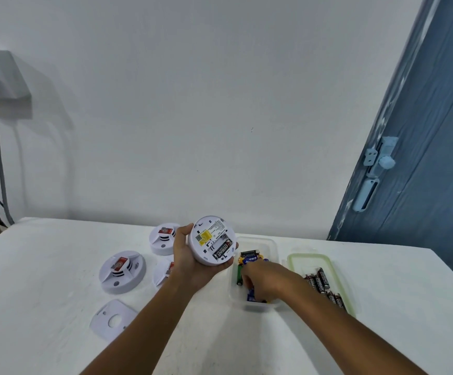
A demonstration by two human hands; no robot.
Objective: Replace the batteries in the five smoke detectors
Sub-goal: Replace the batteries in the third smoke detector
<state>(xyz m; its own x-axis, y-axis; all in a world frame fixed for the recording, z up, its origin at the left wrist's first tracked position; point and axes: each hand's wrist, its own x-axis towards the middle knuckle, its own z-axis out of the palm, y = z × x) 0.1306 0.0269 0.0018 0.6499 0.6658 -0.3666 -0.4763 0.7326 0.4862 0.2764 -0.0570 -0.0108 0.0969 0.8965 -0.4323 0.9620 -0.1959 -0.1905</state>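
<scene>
Step in hand: judged to be fetching a battery from the clear container (271, 246) for the open smoke detector (212, 240), whose bay shows one black cell seated and the slot beside it empty.
Technique: keep the detector back-up and steady; pick a single cell, check its polarity against the bay markings, then press it fully home before fitting the cover.
Caution: the container holds mixed cells — blue, green, black — so confirm that it holds the fresh stock and not the spent one; the black batteries (320, 282) on the green-rimmed lid (298, 259) match the seated cell.
Left hand (192, 262): fingers curled under and round the detector, holding it above the worktop (44, 266), back face towards the camera.
Right hand (267, 278): reaching down into the container, fingers bent among the cells; whether a cell is already pinched cannot be told.
Other detectors: three lie face-up on the worktop left of the held one — one (122, 272) nearest, one (164, 238) behind, one (163, 272) partly hidden by the left hand.
Mounting plate (111, 319): flat on the worktop, near the left forearm.
</scene>
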